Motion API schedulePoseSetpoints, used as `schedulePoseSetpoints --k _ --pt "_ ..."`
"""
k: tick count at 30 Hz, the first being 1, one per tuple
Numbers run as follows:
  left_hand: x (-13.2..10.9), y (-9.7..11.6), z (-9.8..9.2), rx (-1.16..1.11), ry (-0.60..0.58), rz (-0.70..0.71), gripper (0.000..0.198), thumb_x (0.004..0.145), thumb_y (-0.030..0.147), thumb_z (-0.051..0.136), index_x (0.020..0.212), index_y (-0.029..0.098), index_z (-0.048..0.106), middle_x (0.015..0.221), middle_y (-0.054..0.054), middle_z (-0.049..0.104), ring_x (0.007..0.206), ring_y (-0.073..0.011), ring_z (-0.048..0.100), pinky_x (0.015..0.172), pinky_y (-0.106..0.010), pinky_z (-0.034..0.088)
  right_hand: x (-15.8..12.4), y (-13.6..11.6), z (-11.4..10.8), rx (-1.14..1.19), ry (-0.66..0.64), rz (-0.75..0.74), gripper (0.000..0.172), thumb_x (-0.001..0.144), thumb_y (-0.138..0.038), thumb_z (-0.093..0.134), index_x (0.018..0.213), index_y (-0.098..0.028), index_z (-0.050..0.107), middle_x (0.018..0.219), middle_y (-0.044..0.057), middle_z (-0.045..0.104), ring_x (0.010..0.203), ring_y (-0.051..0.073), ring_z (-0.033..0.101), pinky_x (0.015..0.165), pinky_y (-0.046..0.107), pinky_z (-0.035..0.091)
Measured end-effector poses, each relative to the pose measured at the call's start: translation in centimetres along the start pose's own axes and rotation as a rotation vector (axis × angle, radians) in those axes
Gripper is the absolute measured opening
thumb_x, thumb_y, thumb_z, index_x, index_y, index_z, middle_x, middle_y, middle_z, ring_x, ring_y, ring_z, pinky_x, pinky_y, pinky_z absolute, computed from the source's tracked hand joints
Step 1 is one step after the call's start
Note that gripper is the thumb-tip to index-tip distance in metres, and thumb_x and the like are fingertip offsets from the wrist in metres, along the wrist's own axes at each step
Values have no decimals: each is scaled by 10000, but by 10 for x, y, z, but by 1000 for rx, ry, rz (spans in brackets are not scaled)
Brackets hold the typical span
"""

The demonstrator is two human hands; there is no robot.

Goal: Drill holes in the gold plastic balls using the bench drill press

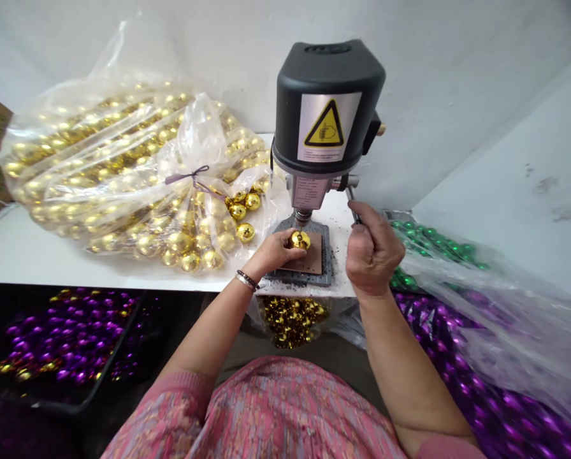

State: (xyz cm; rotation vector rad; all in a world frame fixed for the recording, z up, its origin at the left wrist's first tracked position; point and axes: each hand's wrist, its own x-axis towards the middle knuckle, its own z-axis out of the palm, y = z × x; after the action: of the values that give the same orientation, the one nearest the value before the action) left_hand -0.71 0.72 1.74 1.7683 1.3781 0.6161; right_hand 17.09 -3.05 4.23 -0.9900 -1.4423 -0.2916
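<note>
My left hand (281,250) pinches a shiny gold ball (300,240) on a brown board (310,258) that lies on the base of a small drill press (331,108). The drill's tip comes down to the top of the ball; whether it has entered cannot be made out. My right hand (374,248) is closed around the metal feed lever (354,199) on the machine's right side. Dark shavings lie scattered around the base plate (327,255).
A large clear bag of gold balls (123,172), tied with a purple ribbon (187,175), fills the left of the white table (8,255). Loose gold balls (245,233) spill near the press. Purple balls (70,331) sit lower left; green balls (438,241) lie right. Gold pieces (292,322) hang below.
</note>
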Motion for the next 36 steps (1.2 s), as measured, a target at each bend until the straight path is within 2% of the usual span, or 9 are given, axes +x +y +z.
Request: schedulePoseSetpoints --k 7,12,15,20,22,24,29,32,36 --pt "2 -4 2 -18 -9 18 342 740 258 761 1069 168 724 971 -37 731 866 -195 654 787 -276 527 -8 1 3 35 -9 71 325 907 -193 430 1056 -213 718 862 22 735 706 124 628 668 279 514" --pt "2 -10 4 12 -7 20 443 746 322 728 1160 173 679 962 -30 723 847 -194 650 757 -280 520 58 -27 -5 122 11 260 335 926 -270 436 867 -176 752 648 -6 629 589 91 539 596 258 442" --pt "-9 -11 -1 27 -21 66 545 766 370 709 1265 162 635 1045 -50 723 900 -202 653 805 -294 510 94 -35 -5 198 -12 371 369 911 -285 431 789 -138 746 582 -25 562 615 83 545 641 258 451" --pt "-46 -17 -21 49 -410 112 612 723 465 770 1261 192 670 1000 -38 751 886 -200 666 803 -285 501 100 -32 -2 256 -13 397 376 911 -294 419 761 -126 719 607 -24 564 700 89 578 674 251 453" --pt "-55 -23 -30 45 -500 93 680 672 480 814 1281 214 669 977 -37 761 846 -196 671 772 -280 505 95 -31 -1 263 -4 379 357 917 -257 415 743 -125 698 637 -12 589 694 88 574 675 252 456" --pt "-55 -29 -39 33 -413 50 673 697 486 795 1298 215 662 948 -46 763 777 -185 663 727 -276 508 91 -31 -1 261 7 355 329 913 -215 424 745 -118 690 649 0 603 667 87 559 672 259 455" --pt "-12 -36 -69 283 246 -168 393 955 306 449 1230 136 672 792 -83 709 694 -183 623 714 -293 478 88 -31 -3 231 -9 346 336 919 -205 422 742 -106 690 733 32 670 624 80 526 630 265 435" --pt "18 -36 -84 448 263 -312 301 943 201 427 997 112 710 688 -81 650 696 -190 606 715 -284 449 87 -30 -4 211 -15 329 345 919 -199 409 811 -100 721 733 32 679 626 79 539 640 260 453" --pt "32 -38 -88 472 102 -386 263 835 255 629 593 151 635 466 -54 519 628 -221 593 671 -298 416 84 -30 -4 249 -5 296 344 917 -256 442 838 -104 741 751 38 690 645 85 563 674 262 481"
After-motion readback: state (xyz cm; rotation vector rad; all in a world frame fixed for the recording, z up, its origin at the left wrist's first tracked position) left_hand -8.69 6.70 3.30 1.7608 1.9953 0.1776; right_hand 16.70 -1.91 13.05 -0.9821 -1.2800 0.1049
